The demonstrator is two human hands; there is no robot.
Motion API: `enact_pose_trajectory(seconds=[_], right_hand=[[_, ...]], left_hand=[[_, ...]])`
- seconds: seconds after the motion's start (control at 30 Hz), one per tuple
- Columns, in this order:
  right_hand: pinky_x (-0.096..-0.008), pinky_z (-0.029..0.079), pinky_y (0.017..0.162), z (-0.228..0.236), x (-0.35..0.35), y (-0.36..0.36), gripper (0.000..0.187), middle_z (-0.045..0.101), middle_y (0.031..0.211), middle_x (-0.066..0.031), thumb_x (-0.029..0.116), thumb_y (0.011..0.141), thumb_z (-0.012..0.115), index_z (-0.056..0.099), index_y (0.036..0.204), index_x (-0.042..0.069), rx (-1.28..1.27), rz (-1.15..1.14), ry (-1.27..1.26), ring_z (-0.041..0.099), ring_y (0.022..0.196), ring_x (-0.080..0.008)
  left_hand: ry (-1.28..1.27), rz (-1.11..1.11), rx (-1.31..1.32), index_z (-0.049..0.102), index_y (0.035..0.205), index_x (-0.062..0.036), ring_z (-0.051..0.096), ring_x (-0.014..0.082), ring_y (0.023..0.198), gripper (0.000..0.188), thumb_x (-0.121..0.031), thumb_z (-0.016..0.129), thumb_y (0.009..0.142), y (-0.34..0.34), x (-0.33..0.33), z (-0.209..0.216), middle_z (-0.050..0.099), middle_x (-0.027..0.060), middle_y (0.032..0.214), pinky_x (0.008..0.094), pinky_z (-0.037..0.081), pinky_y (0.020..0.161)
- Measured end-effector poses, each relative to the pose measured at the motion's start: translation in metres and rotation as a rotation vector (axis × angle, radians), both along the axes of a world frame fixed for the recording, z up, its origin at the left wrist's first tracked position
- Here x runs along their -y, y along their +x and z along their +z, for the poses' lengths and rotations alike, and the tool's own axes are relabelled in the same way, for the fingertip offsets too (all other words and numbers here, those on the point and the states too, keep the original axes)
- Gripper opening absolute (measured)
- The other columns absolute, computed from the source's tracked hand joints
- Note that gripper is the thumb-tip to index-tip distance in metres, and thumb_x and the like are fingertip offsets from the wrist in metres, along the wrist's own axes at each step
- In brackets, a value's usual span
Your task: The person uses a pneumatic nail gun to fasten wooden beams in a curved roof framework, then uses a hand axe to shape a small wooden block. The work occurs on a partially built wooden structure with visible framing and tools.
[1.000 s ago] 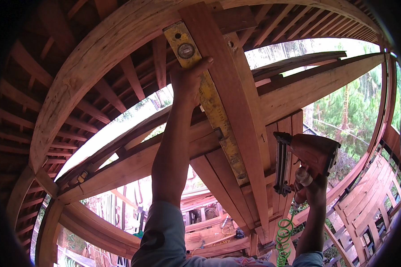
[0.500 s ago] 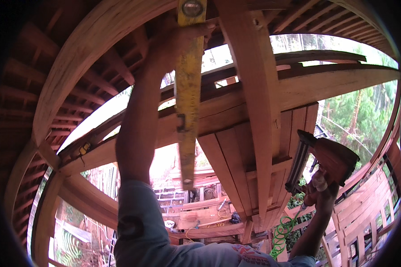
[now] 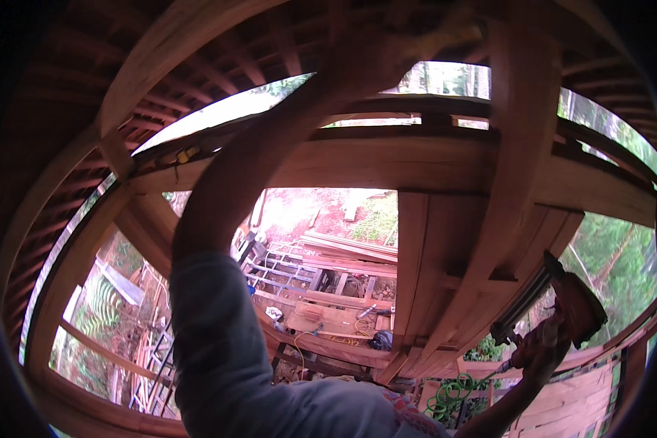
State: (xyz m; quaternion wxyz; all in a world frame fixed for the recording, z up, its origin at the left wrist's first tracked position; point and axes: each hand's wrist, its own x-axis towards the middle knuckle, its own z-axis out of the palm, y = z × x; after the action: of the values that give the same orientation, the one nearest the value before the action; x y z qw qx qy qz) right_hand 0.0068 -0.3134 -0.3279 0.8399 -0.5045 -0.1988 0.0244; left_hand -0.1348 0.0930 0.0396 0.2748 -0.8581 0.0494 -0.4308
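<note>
My left arm reaches up and across to the right, and my left hand (image 3: pixel 379 58), dim and blurred, is closed on a yellow spirit level (image 3: pixel 449 38). Only a short piece of the level shows, close to an upright wooden post (image 3: pixel 522 109); the rest is hidden or lost in shadow. Low on the right, my right hand (image 3: pixel 544 344) grips the handle of a nail gun (image 3: pixel 578 306), its long magazine slanting beside the post and the boards. From the gun's handle a coiled green air hose (image 3: pixel 449 398) hangs down.
A thick horizontal beam (image 3: pixel 358 164) crosses in front of me, with a yellow tape measure (image 3: pixel 187 154) at its left. Vertical boards (image 3: pixel 438 255) stand below it. Far beneath lie stacked timber (image 3: pixel 350 244), a ladder-like frame (image 3: pixel 292 270) and cords. Curved-looking rafters surround the top.
My left hand has swung the spirit level from hanging upright to the upper right, nearer the post. The view has shifted left, and the nail gun sits lower and farther right in it.
</note>
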Motion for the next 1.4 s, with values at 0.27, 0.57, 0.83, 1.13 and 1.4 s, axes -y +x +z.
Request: enact_pose_trajectory(seconds=[0.27, 0.57, 0.83, 1.13, 1.4], right_hand=[[-0.0252, 0.024, 0.041, 0.019, -0.004, -0.017, 0.040, 0.033, 0.057, 0.0036, 0.032, 0.092, 0.076, 0.046, 0.075, 0.013, -0.056, -0.173, -0.043, 0.029, 0.043, -0.0070], [-0.0258, 0.025, 0.041, 0.010, -0.004, -0.024, 0.035, 0.034, 0.059, 0.0036, 0.027, 0.094, 0.074, 0.047, 0.079, 0.012, 0.014, -0.045, -0.027, 0.031, 0.044, -0.0069], [-0.0262, 0.027, 0.040, 0.008, 0.003, -0.029, 0.034, 0.037, 0.060, 0.0039, 0.027, 0.092, 0.076, 0.048, 0.081, 0.011, 0.019, -0.067, -0.069, 0.034, 0.044, -0.0067], [-0.0267, 0.038, 0.046, -0.015, 0.014, -0.026, 0.050, 0.050, 0.071, 0.0003, 0.029, 0.084, 0.082, 0.054, 0.118, 0.004, -0.142, -0.063, -0.089, 0.047, 0.050, -0.0100], [-0.0273, 0.034, 0.043, 0.000, 0.007, -0.050, 0.038, 0.043, 0.059, 0.0025, 0.037, 0.085, 0.080, 0.054, 0.081, 0.009, -0.124, -0.186, -0.106, 0.043, 0.044, -0.0103]], left_hand=[[0.002, 0.056, -0.103, 0.061, 0.114, -0.0005, 0.068, 0.0361, 0.093, 0.035, -0.024, 0.066, 0.089, 0.058, -0.039, -0.076, 0.068, 0.0186, 0.096, 0.0486, 0.057, 0.075], [-0.098, 0.178, -0.162, 0.061, 0.119, -0.0034, 0.069, 0.0389, 0.090, 0.051, -0.048, 0.062, 0.094, 0.057, -0.043, -0.081, 0.068, 0.0209, 0.092, 0.0526, 0.057, 0.077], [-0.048, 0.133, -0.178, 0.063, 0.126, -0.0086, 0.069, 0.0348, 0.096, 0.070, -0.069, 0.051, 0.094, 0.047, -0.074, -0.094, 0.070, 0.0187, 0.097, 0.0485, 0.056, 0.080], [-0.259, 0.065, -0.289, 0.070, 0.121, -0.0178, 0.070, 0.0351, 0.100, 0.056, -0.063, 0.049, 0.097, 0.048, -0.060, -0.103, 0.072, 0.0138, 0.109, 0.0517, 0.054, 0.087], [-0.389, -0.005, -0.339, 0.072, 0.115, -0.0132, 0.071, 0.0377, 0.094, 0.054, -0.057, 0.044, 0.101, 0.048, -0.058, -0.098, 0.073, 0.0185, 0.098, 0.0507, 0.054, 0.087]])
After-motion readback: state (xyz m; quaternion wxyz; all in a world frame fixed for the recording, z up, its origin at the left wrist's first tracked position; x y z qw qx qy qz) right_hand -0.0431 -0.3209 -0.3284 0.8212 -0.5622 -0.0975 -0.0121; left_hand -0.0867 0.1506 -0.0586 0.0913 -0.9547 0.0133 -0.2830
